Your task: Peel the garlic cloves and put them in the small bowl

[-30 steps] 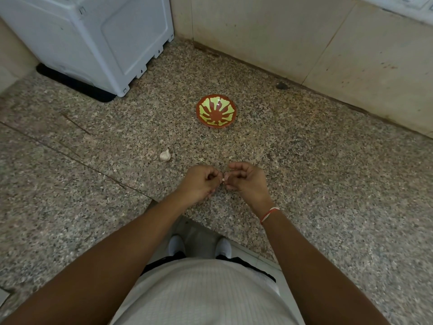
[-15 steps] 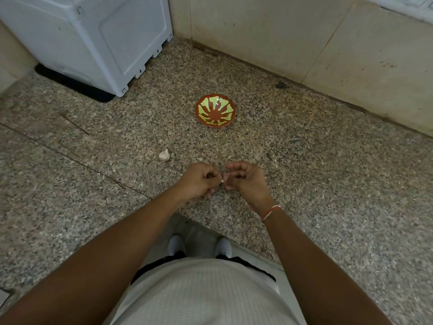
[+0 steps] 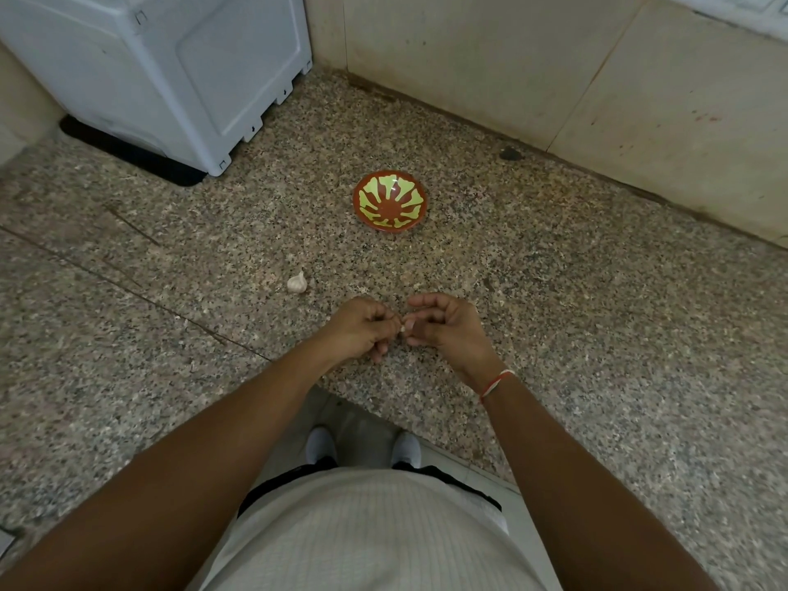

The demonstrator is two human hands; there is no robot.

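Observation:
A small pale garlic clove [image 3: 402, 329] shows between my two hands, low over the granite counter. My left hand [image 3: 361, 328] pinches it with curled fingers, and my right hand [image 3: 443, 327] pinches it from the other side. Most of the clove is hidden by my fingertips. A small red bowl [image 3: 390, 200] with a yellow-green pattern stands farther back on the counter, and it looks empty. A garlic bulb [image 3: 297, 283] lies on the counter, left of my hands.
A white appliance [image 3: 170, 74] on a black mat stands at the back left. A beige tiled wall [image 3: 554, 66] runs along the back. The counter's front edge [image 3: 383, 413] is just below my wrists, with the floor and my feet beyond.
Both hands stay together around the clove, with only slight finger movement. The bowl and the bulb have not moved.

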